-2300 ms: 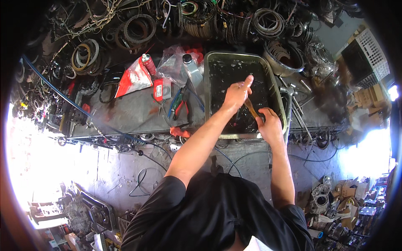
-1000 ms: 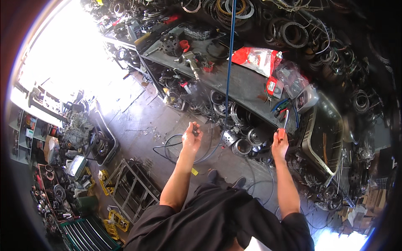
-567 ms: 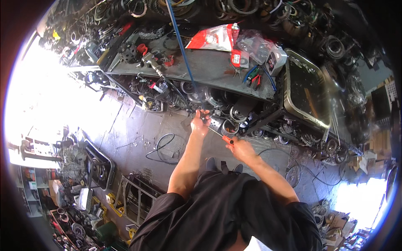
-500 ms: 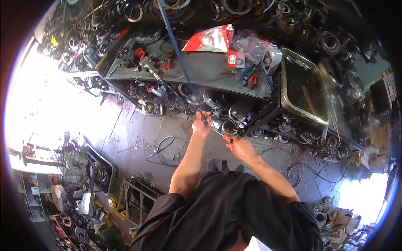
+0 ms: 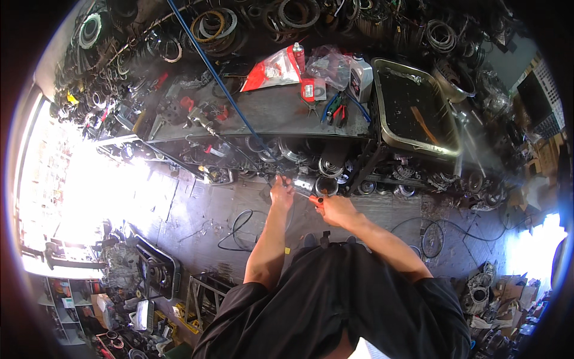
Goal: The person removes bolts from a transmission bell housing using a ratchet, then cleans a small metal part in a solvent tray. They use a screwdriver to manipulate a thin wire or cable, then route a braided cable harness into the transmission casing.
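Observation:
My right hand (image 5: 338,211) is closed around the orange handle of a screwdriver (image 5: 317,201). Its thin metal shaft runs left toward my left hand (image 5: 281,190), whose fingers are pinched together. What they pinch, beside the screwdriver's tip, is too small and dark to make out. A long blue hose or rod (image 5: 230,97) slants down from the upper left and ends close to my left fingers. Just beyond both hands, under the bench, lie a silver metal part (image 5: 303,186) and a round metal drum (image 5: 326,186).
On the dark workbench (image 5: 269,117) are pliers (image 5: 339,115), a red-and-white bag (image 5: 272,70), a spray can (image 5: 298,55), a grey bottle (image 5: 360,79) and an air tool (image 5: 202,121). A metal tray (image 5: 394,139) stands at its right. A black cable (image 5: 236,230) loops on the floor.
The view has shifted, so the bench sits further left and the floor lower. My right hand and the screwdriver have come slightly closer to my left hand. Both grips stay closed.

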Available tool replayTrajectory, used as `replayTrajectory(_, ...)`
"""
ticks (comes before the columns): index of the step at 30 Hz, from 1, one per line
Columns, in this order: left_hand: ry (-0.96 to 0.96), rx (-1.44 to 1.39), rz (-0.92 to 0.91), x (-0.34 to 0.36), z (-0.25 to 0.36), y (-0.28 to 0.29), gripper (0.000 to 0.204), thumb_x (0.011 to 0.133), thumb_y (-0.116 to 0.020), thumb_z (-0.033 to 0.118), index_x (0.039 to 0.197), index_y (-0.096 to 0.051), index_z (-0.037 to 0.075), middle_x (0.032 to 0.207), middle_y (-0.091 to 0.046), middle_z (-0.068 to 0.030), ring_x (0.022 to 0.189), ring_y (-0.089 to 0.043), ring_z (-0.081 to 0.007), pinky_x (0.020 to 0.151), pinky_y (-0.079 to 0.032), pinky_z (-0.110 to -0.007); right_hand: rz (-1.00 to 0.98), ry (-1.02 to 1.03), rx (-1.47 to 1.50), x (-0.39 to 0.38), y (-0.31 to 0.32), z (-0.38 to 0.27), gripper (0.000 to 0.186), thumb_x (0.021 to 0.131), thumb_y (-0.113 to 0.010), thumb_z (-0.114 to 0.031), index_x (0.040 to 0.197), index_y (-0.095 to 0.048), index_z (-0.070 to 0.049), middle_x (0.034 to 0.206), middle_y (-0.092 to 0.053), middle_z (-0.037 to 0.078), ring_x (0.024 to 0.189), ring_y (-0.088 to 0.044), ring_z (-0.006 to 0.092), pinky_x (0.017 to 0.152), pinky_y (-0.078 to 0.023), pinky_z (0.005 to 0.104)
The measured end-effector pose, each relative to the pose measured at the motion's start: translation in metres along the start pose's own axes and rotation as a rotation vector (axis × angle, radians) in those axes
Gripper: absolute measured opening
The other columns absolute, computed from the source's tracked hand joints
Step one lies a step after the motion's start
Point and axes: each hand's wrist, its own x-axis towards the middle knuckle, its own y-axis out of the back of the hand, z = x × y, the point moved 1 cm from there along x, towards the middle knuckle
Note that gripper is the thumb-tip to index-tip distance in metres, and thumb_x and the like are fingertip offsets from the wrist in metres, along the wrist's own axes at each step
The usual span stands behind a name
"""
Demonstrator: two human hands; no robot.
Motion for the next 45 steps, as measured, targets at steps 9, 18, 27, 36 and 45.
replayTrajectory(9,-0.061,-0.006,-0.009,-0.011,0.001,-0.006,0.029,0.109,-0.05,0.041,0.099,-0.058,0.015,0.085,-0.06,-0.0012,0.065,-0.044,-0.013,0.06,-0.038,-0.029,0.02,-0.021,0.072,0.007,0.002,0.009,0.042,0.095,-0.066,-0.037,0.11,-0.069,0.003,0.096,-0.073,0.026,0.094,-0.07,0.0442,0.082,-0.056,0.0517)
replayTrajectory(18,-0.135,0.041,-0.072,-0.016,0.016,-0.004,0.03,0.109,-0.051,0.043,0.102,-0.061,0.015,0.088,-0.063,-0.0004,0.064,-0.042,-0.0108,0.057,-0.035,-0.028,-0.087,0.064,0.115,0.009,0.005,0.012,0.045,0.099,-0.059,-0.039,0.116,-0.068,0.001,0.105,-0.072,0.026,0.1,-0.069,0.0443,0.086,-0.054,0.0523)
replayTrajectory(27,-0.067,-0.075,-0.035,-0.018,0.018,-0.006,0.033,0.11,-0.047,0.041,0.097,-0.06,0.014,0.084,-0.059,-0.0011,0.06,-0.044,-0.0121,0.054,-0.037,-0.027,-0.122,0.104,0.12,0.013,0.006,0.023,0.044,0.098,-0.063,-0.044,0.11,-0.07,-0.002,0.088,-0.074,0.02,0.088,-0.072,0.0383,0.077,-0.055,0.0497)
replayTrajectory(36,-0.152,0.194,-0.008,-0.038,0.018,-0.029,0.023,0.109,-0.053,0.034,0.102,-0.059,0.013,0.091,-0.064,-0.0025,0.07,-0.054,-0.0152,0.064,-0.049,-0.033,-0.086,-0.026,0.111,-0.015,-0.005,0.046,0.049,0.099,-0.063,-0.042,0.119,-0.062,0.003,0.102,-0.071,0.029,0.1,-0.067,0.048,0.088,-0.053,0.0533)
replayTrajectory(45,-0.192,0.547,0.078,-0.032,0.016,-0.009,0.029,0.105,-0.06,0.036,0.097,-0.062,0.009,0.072,-0.059,-0.0014,0.05,-0.042,-0.0066,0.044,-0.032,-0.021,-0.053,-0.132,0.214,-0.031,-0.027,0.041,0.039,0.099,-0.062,-0.036,0.114,-0.063,0.0,0.101,-0.072,0.025,0.097,-0.068,0.0469,0.085,-0.054,0.0547)
